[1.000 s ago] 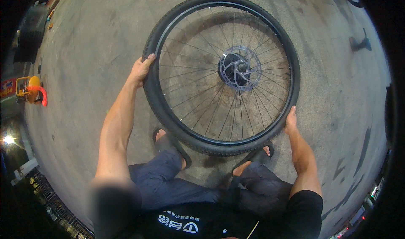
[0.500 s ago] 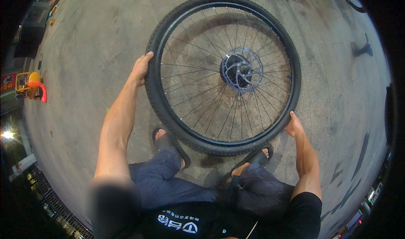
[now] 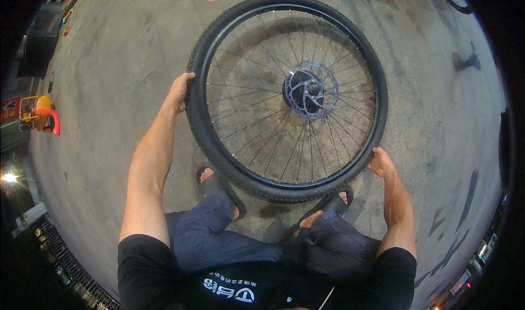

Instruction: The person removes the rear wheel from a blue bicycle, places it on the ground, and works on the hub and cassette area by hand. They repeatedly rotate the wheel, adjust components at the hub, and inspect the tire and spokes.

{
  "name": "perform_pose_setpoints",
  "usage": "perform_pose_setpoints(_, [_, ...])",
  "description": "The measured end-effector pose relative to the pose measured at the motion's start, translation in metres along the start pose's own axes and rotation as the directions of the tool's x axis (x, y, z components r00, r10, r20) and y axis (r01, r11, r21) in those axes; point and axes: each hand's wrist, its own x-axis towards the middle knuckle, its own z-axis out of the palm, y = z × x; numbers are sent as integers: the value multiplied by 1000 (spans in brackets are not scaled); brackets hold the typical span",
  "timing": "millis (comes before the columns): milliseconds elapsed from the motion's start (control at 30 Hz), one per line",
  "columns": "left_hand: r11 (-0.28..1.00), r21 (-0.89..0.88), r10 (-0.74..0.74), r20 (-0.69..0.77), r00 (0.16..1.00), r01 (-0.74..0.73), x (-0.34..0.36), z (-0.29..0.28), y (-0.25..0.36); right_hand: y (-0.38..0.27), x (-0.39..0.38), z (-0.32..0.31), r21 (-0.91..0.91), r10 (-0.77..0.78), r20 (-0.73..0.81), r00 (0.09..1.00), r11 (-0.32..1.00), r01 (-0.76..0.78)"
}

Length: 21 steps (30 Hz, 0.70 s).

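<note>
Black tyre [image 3: 284, 194], held by left hand [image 3: 178, 93] and right hand [image 3: 381, 163], encircles hub [image 3: 314, 88].

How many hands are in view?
2: the left hand at the left side of the wheel, and the right hand at its lower right edge. No others show.

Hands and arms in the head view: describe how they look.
The left hand and right hand wear no gloves. Both forearms are bare, with no watch or wristband visible. The short sleeves are black, with no markings in sight.
</note>
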Motion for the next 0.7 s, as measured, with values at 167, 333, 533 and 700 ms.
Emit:
perform_pose_setpoints(167, [999, 13, 34, 24, 999, -35, -3, -14, -4, -5, -5, 12, -32, 7, 117, 993, 999, -4])
perform_pose_setpoints(333, [988, 74, 130, 56, 990, -134, -8, -9, -1, -11, -8, 14, -64, -9, 137, 991, 998, 18])
perform_pose_setpoints(533, [982, 75, 168, 81, 982, -174, -13, -5, -1, -9, -12, 19, -111, -28, 6, 1000, 993, 28])
perform_pose_setpoints(700, [976, 76, 199, 82, 977, -205, -13, -14, -4, -12, -23, 39, -158, -15, -36, 999, 987, 9])
